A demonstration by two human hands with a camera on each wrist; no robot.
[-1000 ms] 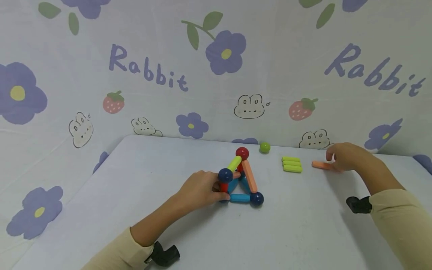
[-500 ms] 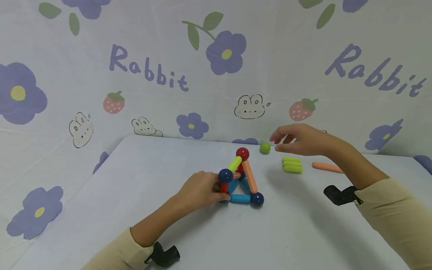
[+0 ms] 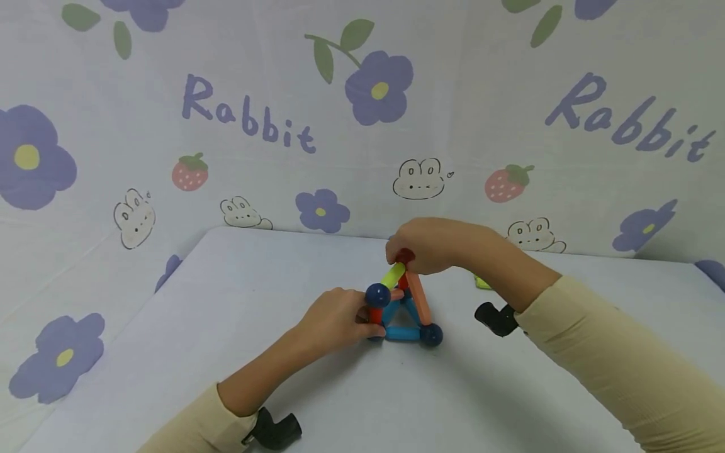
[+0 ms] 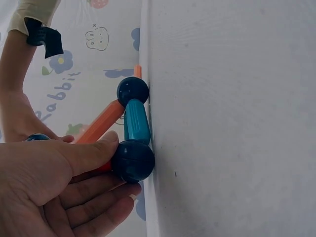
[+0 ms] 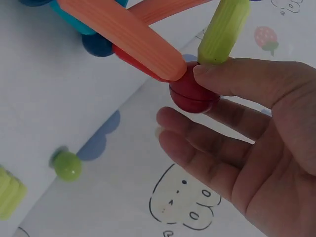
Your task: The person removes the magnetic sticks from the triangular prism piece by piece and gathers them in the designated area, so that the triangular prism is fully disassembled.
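Observation:
A magnetic ball-and-rod frame (image 3: 403, 333) stands on the table, its navy balls joined by blue, red, orange and yellow-green rods. My left hand (image 3: 334, 321) holds its lower left corner, thumb and fingers about the lower navy ball (image 4: 132, 161) and the red rod (image 3: 376, 315). At the top, my right hand (image 3: 430, 245) pinches the red ball (image 5: 192, 94), the thumb on its near side. An orange rod (image 5: 123, 37) and a yellow-green rod (image 5: 224, 32) meet that ball. In the head view the right hand covers part of it.
A loose green ball (image 5: 67, 165) lies near the table's back edge, hidden in the head view. Yellow-green rods (image 3: 483, 283) lie to the right, mostly behind the right forearm. A patterned cloth (image 3: 255, 176) hangs behind the white table (image 3: 226, 283).
My right hand has left the loose orange rod on the right, crossed left above the yellow-green rods, and taken hold of the red ball. The left hand has stayed in place.

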